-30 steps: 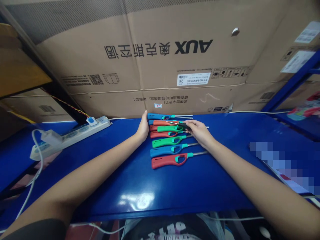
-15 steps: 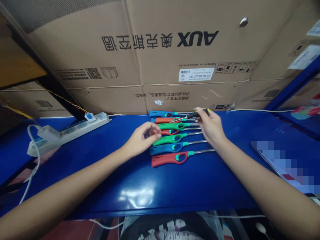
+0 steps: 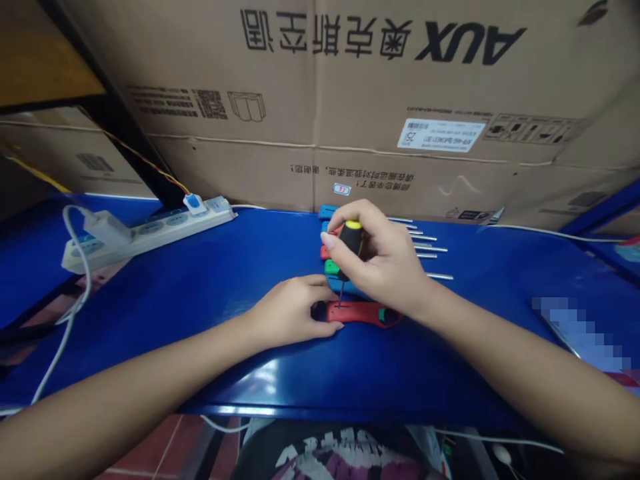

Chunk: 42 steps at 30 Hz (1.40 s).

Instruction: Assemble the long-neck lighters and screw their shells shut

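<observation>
My right hand (image 3: pixel 383 257) is closed around the yellow-and-black handle of a screwdriver (image 3: pixel 351 243), held upright with its shaft pointing down. The shaft's tip meets the handle of the nearest red gas lighter (image 3: pixel 357 313), by the dark slot near its butt end. My left hand (image 3: pixel 295 310) grips that lighter's butt end between thumb and fingers. Behind it lie several more long-necked lighters in a row, among them a blue one (image 3: pixel 345 287) and a green one (image 3: pixel 331 267). My right hand hides most of their handles; their metal tubes stick out to the right.
A white power strip (image 3: pixel 150 233) with plugs and a cable lies at the left on the blue table (image 3: pixel 240 247). Behind stands a large cardboard box (image 3: pixel 360 87). A flat, pixelated object (image 3: pixel 585 340) lies at the right.
My right hand has brought the screwdriver nearer and turned it upright onto the red lighter. My left hand has moved nearer and taken hold of that lighter's end. The view has shifted.
</observation>
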### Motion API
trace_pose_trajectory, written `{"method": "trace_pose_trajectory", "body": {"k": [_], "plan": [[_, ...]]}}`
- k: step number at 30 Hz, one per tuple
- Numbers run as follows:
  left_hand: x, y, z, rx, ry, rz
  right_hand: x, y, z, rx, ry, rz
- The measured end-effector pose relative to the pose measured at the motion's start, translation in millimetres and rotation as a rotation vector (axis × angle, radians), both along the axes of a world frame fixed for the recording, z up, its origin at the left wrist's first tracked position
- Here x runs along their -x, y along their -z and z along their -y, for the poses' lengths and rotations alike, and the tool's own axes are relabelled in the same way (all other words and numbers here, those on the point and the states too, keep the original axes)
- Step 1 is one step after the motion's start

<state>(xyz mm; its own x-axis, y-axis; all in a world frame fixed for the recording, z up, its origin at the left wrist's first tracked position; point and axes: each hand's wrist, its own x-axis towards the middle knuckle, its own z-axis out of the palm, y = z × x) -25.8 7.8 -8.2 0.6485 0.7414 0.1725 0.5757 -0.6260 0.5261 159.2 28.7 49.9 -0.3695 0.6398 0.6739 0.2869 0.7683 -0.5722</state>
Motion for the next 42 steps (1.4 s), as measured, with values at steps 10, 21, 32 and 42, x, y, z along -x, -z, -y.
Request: {"method": "trace_pose_trajectory", "body": {"k": [10, 21, 32, 42], "plan": [[3.7, 7.6, -1.1, -0.020, 0.055, 0.043, 10.8, 14.0, 3.6, -0.322, -0.009, 0.118], [2.8, 13.1, -1.6, -0.079, 0.080, 0.081, -0.8, -4.7, 11.6, -0.423, 0.222, 0.476], [2.2, 10.8, -2.7, -0.060, 0.115, 0.057, -15.0, -35.6, 12.8, -0.183, -0.056, 0.720], [3.5, 12.5, -4.9, -0.050, 0.125, 0.088, -14.7, -31.2, 11.4, -0.293, 0.046, 0.752]]}}
